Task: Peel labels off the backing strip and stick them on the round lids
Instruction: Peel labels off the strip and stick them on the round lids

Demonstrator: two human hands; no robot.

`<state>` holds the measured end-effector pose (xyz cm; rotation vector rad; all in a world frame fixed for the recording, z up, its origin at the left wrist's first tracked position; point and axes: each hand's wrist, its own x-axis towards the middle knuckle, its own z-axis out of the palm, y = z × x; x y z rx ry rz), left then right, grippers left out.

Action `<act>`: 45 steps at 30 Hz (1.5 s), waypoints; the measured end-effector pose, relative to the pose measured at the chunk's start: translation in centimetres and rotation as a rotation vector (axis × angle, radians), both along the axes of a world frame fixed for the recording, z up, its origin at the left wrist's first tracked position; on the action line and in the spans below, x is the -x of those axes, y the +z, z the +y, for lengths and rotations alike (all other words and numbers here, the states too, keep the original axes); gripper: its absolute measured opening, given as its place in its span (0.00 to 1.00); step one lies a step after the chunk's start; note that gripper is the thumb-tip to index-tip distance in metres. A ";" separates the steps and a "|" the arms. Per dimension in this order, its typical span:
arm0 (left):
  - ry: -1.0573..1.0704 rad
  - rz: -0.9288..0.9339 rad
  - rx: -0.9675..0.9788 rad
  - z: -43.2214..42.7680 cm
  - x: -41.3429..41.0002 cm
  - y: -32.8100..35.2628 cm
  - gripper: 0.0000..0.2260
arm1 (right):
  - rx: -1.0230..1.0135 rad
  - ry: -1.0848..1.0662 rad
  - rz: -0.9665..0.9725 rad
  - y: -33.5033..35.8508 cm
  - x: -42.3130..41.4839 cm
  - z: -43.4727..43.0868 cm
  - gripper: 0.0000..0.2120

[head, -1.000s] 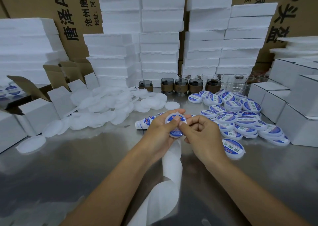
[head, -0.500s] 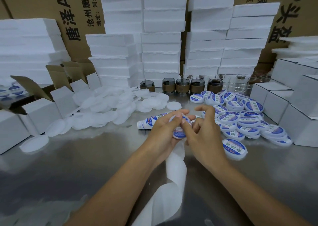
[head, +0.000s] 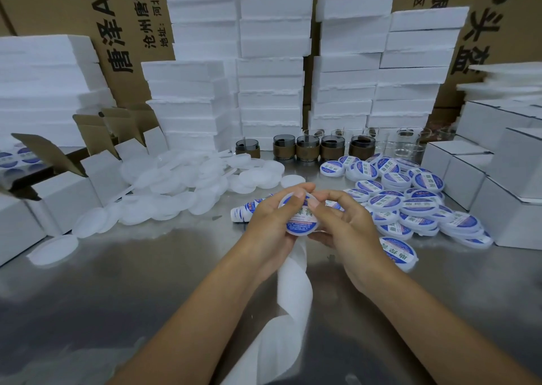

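Lid (head: 296, 232) first, seen from the head camera: it is held up over the steel table (head: 117, 282), its face tilted toward the person, with a blue and white label (head: 302, 214) on that face. The left hand (head: 269, 229) cups the lid from the left, fingers curled behind it and thumb pressed on its upper face. The right hand (head: 349, 229) closes on it from the right, thumb and forefinger meeting at the upper rim and the other fingers tucked under. Whether the label's top edge is fully down I cannot tell, as the fingertips cover it.

The backing strip (head: 293, 293) passes beneath the lid. Its bare white end trails from under the lid toward the person, and its loaded end (head: 243, 211) pokes out just left of the lid, past the left knuckles. So the next label probably lies on the left hand's side, with the strip's long axis running from there back under the grip.

Right of the lid sits a heap of labelled lids (head: 410, 205), nearer the right hand. Left of the lid and further back lie plain lids (head: 181, 185). Behind the lid stands a row of jars (head: 308, 148).
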<state>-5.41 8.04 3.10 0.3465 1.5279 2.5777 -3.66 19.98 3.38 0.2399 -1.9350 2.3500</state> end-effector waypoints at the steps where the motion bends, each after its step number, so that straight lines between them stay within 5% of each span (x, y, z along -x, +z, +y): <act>1: 0.014 0.000 0.008 0.0 0.0 0.0 0.13 | -0.021 -0.008 0.017 0.0 0.0 -0.1 0.04; 9: 0.117 0.006 0.034 -0.1 -0.1 0.2 0.06 | -0.172 0.022 0.169 -0.6 -0.2 -0.3 0.12; 21: 0.124 0.030 0.070 -0.1 -0.3 0.2 0.07 | -0.135 0.079 0.100 -0.4 -0.4 -0.4 0.15; 34: 0.187 0.080 0.259 -0.2 0.2 -0.5 0.10 | -0.110 -0.199 0.080 -0.2 0.3 0.4 0.02; 45: 0.203 0.221 0.384 -0.1 0.0 -0.5 0.13 | -0.115 -0.178 0.157 -0.4 0.2 0.2 0.07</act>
